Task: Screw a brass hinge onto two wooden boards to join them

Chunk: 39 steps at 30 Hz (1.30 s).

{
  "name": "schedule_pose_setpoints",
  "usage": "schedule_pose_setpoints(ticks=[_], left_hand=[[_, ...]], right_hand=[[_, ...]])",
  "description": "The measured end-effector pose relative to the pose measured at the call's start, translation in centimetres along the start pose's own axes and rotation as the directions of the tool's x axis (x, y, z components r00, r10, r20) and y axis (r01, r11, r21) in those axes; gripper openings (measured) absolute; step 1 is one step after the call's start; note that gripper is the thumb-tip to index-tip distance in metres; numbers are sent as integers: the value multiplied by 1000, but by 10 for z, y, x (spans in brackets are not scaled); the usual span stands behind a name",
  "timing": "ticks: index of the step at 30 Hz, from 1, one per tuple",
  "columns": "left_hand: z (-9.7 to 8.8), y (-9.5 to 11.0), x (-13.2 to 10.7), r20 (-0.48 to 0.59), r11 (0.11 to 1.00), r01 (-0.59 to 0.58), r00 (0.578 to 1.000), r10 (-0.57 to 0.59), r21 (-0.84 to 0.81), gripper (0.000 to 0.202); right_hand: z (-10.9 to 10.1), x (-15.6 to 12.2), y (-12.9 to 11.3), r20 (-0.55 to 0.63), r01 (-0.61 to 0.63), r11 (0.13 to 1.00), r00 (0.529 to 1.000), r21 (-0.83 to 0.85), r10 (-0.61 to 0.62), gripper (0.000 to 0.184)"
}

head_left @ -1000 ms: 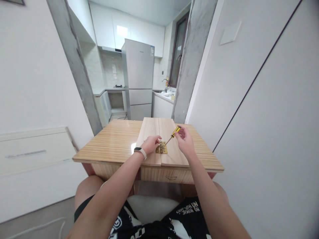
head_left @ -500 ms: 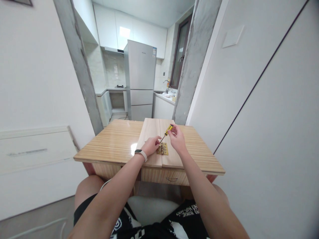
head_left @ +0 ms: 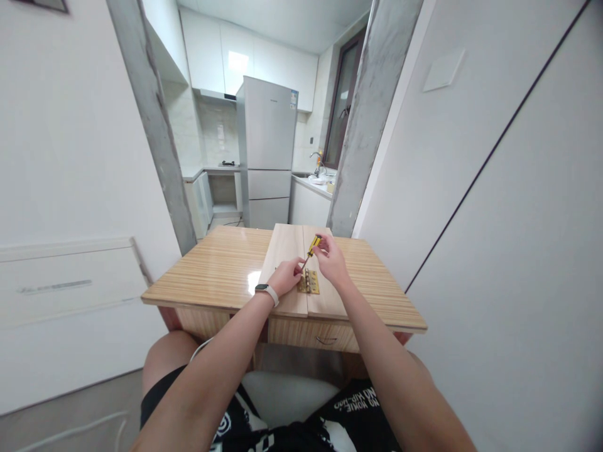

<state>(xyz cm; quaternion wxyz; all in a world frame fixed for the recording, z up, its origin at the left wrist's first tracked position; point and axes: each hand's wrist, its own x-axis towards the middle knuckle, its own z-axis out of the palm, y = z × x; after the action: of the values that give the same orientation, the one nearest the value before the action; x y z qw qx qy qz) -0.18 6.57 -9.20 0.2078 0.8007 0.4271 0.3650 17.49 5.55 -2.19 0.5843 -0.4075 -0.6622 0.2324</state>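
A screwdriver (head_left: 315, 243) with a yellow and black handle is gripped by the fingers of my right hand (head_left: 330, 258). Its shaft slants down and left to the upper left of a brass hinge (head_left: 309, 284). The hinge lies opened flat across the seam between two pale wooden boards (head_left: 288, 242). Beside the shaft's tip, my left hand (head_left: 287, 277) rests on the left board with fingertips pinched together; whatever they hold is hidden. A watch (head_left: 267, 289) with a light strap is on my left wrist.
The boards lie on a glossy wood-grain table (head_left: 207, 270) with a drawer handle (head_left: 326, 341) at the front. Behind it stand a fridge (head_left: 268, 125) and kitchen counters. White walls flank both sides.
The screwdriver's handle has moved slightly left and stands a bit more upright, and my right hand has shifted with it. My left hand stays almost where it was.
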Motion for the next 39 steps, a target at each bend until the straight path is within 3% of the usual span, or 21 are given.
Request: schedule_pose_setpoints(ticks=[8,31,39], left_hand=[[0,0,1,-7,1000,1,1000,-1,1,52],[0,2,1,2,1000,2,1000,-2,31,50],[2,-4,1,-5,1000,-23,1000,23,6,50]], right_hand=[[-3,6,-8,128,34,997,991,-62,-26,41],[-3,11,-8,116,40,997,993,-66,-32,39],[-7,15,-6,211,79,996,975,-52,-66,44]])
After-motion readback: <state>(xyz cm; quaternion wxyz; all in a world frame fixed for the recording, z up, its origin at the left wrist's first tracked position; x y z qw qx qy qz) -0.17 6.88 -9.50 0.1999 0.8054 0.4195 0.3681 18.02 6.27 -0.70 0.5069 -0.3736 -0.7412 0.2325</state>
